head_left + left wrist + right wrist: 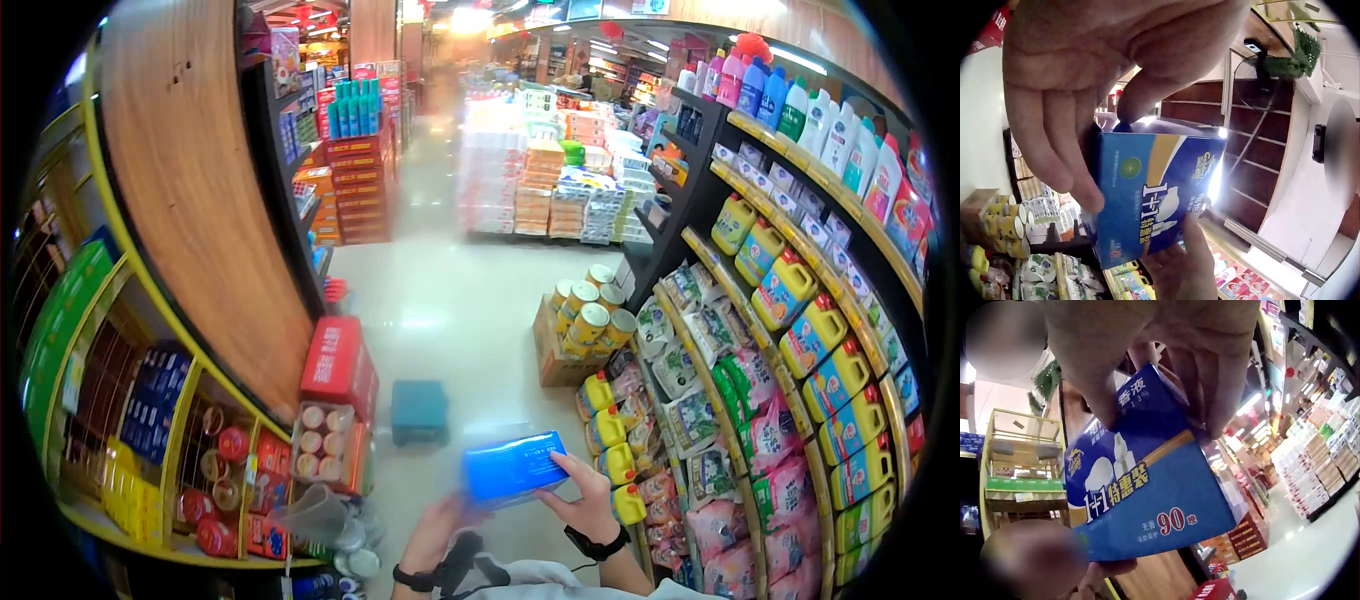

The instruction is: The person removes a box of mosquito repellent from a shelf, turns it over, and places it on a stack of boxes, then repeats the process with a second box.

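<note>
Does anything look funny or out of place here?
Maybe the teal thing, perhaps a stool: it sits by itself on the walkway floor, where someone could trip. The blue box being held shows no plain damage.

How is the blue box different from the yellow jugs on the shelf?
The blue box has flat sides and straight edges, while the yellow jugs have handles and red caps. The left hand and right hand hold the blue box, but no hand touches the yellow jugs. Both have printing on them.
</note>
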`<act>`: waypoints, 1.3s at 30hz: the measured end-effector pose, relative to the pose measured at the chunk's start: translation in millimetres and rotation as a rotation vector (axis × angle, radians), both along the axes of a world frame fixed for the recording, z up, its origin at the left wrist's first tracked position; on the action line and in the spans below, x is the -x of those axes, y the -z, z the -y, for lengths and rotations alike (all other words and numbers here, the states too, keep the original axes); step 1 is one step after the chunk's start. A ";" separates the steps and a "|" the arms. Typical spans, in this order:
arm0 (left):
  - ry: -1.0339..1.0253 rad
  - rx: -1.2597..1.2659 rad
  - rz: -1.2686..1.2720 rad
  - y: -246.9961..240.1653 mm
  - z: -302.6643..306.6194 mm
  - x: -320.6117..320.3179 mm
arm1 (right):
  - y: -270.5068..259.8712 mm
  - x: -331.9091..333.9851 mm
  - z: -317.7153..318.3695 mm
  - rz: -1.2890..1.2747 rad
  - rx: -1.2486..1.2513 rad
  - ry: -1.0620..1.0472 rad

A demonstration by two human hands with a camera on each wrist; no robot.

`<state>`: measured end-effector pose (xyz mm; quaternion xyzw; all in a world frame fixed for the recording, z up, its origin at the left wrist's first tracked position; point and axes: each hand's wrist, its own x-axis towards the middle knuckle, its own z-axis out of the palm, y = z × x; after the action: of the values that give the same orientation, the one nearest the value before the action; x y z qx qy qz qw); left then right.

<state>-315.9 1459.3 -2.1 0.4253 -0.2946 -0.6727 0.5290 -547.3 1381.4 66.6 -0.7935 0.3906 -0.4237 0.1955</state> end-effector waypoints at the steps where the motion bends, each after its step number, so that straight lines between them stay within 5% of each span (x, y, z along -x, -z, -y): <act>1: 0.009 0.007 0.012 -4.7 19.6 -5.1 | -0.6 -3.3 18.9 -0.013 0.003 0.007; 10: -0.031 -0.020 0.030 -10.8 198.5 -49.7 | -18.3 -59.0 185.7 0.041 0.028 0.034; 20: -0.042 -0.087 0.018 13.9 375.0 -29.4 | 14.4 -40.7 372.1 0.055 -0.032 0.019; 26: -0.087 0.011 0.033 -12.8 505.9 -17.1 | -5.2 -28.1 504.0 0.106 -0.051 -0.036; 39: -0.115 -0.081 0.032 -17.4 679.2 -23.7 | 6.5 -43.0 677.7 0.141 -0.011 0.015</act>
<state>-292.2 780.0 15.3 0.4735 -0.2505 -0.6455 0.5443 -504.4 703.7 60.1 -0.7577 0.3843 -0.4778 0.2234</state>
